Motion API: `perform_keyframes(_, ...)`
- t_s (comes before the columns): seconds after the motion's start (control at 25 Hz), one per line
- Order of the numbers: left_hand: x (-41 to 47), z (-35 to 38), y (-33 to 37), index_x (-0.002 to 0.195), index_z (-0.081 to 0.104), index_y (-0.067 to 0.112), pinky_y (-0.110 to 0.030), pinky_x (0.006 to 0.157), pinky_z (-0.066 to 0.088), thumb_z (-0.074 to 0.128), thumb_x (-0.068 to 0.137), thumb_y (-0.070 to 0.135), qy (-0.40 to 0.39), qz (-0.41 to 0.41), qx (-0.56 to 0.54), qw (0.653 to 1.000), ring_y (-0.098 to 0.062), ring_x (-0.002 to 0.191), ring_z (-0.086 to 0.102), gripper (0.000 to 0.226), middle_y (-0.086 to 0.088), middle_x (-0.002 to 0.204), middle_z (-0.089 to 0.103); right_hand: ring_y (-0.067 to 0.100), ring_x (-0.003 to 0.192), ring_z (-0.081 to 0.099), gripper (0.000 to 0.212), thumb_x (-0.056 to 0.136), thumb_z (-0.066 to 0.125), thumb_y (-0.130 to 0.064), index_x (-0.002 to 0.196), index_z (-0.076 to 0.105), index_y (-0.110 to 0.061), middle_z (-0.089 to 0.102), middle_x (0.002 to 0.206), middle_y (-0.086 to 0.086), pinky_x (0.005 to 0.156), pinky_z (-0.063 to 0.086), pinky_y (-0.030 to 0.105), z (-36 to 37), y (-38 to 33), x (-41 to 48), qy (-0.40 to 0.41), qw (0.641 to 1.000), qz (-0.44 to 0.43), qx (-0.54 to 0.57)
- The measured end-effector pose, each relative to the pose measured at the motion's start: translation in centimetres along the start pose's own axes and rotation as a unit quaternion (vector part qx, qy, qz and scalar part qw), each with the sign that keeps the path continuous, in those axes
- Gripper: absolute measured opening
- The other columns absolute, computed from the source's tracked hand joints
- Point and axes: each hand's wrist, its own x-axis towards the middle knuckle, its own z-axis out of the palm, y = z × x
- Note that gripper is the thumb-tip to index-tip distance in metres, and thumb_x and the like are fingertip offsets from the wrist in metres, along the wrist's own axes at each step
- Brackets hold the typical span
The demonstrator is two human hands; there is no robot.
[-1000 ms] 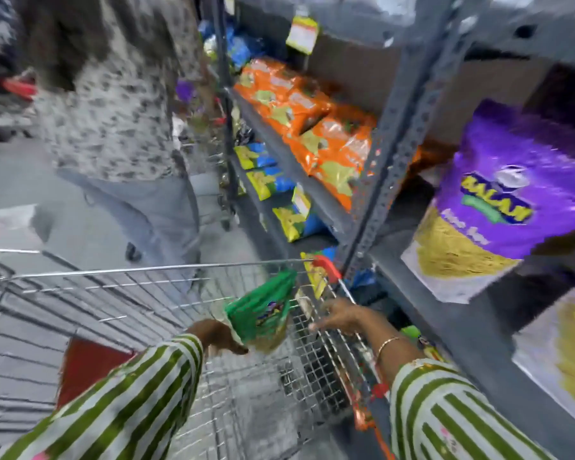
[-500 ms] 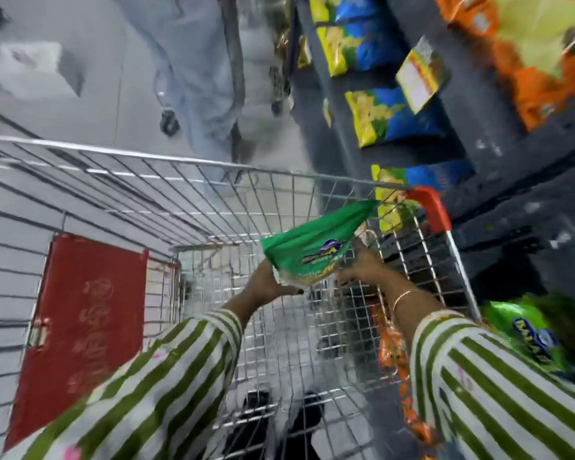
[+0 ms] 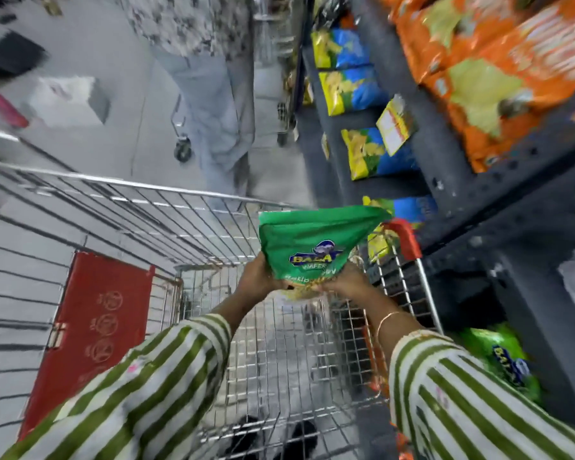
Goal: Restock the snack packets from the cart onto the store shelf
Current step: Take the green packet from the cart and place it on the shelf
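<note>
I hold a green snack packet (image 3: 307, 242) up over the wire cart (image 3: 193, 194), near the cart's far right corner. My left hand (image 3: 258, 277) grips its lower left edge and my right hand (image 3: 347, 283) grips its lower right edge. The dark metal store shelf (image 3: 452, 180) runs along the right side. More green packets (image 3: 500, 360) lie on a low shelf level at the lower right. The cart's basket floor looks bare below my arms.
Orange packets (image 3: 478, 71) fill the upper shelf, and yellow-and-blue packets (image 3: 356, 91) lie on the level below. A price tag (image 3: 395, 127) hangs off the shelf edge. A person (image 3: 210, 94) stands beyond the cart beside another trolley. The cart's red flap (image 3: 90, 330) is at left.
The packet has risen higher and turned its front toward me. My right hand left the cart's rim and joined the left hand on the packet.
</note>
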Motion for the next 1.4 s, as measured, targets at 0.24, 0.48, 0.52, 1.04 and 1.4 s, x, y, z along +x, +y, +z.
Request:
perform_keyframes(0.24,-4.2,-4.2,9.7,0.116,0.053,-0.001,-0.038,0.086,0.055,0.083,0.047,0.013,-0.089,0.118,0.019,0.989,-0.025,0.102,0.060,0.077,-0.013,0.111,0.063,0.020,0.106,0.059,0.062,0.058,0.083,-0.001,0.114,0.056,-0.005,0.063,0.113,0.008,0.100,0.045,0.033,-3.9,-4.8,-9.4,0.100,0.989,-0.082,0.068)
perform_keyframes(0.48,-10.6,-2.7,18.3,0.112,0.057,-0.006,-0.029,0.073,0.054,0.073,0.064,-0.003,-0.182,0.236,0.085,0.951,-0.014,0.073,0.060,0.051,-0.012,0.096,0.068,0.018,0.108,0.059,0.065,0.059,0.085,-0.016,0.118,0.059,-0.004,0.064,0.118,0.009,0.101,0.045,0.034,-8.1,-5.8,-23.8,0.246,0.958,-0.081,0.121)
perform_keyframes(0.52,-12.1,-1.7,19.8,0.112,0.057,-0.006,-0.033,0.079,0.052,0.074,0.064,0.001,-0.201,0.260,0.090,0.940,-0.013,0.073,0.061,0.051,-0.014,0.102,0.066,0.017,0.108,0.058,0.069,0.058,0.085,-0.015,0.120,0.057,-0.004,0.063,0.119,0.007,0.101,0.044,0.031,-8.7,-5.2,-26.2,0.278,0.947,-0.088,0.137)
perform_keyframes(1.04,-31.7,19.0,25.0,0.113,0.057,-0.006,-0.034,0.091,0.055,0.079,0.052,0.012,-0.430,0.326,0.119,0.834,-0.016,0.095,0.064,0.067,-0.011,0.095,0.074,0.024,0.120,0.056,0.081,0.055,0.087,-0.013,0.127,0.049,-0.009,0.059,0.130,0.011,0.104,0.044,0.036,-12.4,11.7,-51.9,0.504,0.838,-0.028,0.206)
perform_keyframes(1.4,-40.9,34.1,24.3,0.117,0.055,-0.005,-0.044,0.102,0.043,0.072,0.068,-0.007,-0.486,0.370,0.162,0.775,-0.031,0.111,0.058,0.051,-0.026,0.124,0.059,0.024,0.119,0.054,0.085,0.055,0.085,-0.005,0.128,0.043,-0.006,0.059,0.126,0.010,0.102,0.044,0.036,-14.0,23.9,-60.8,0.586,0.751,0.007,0.303)
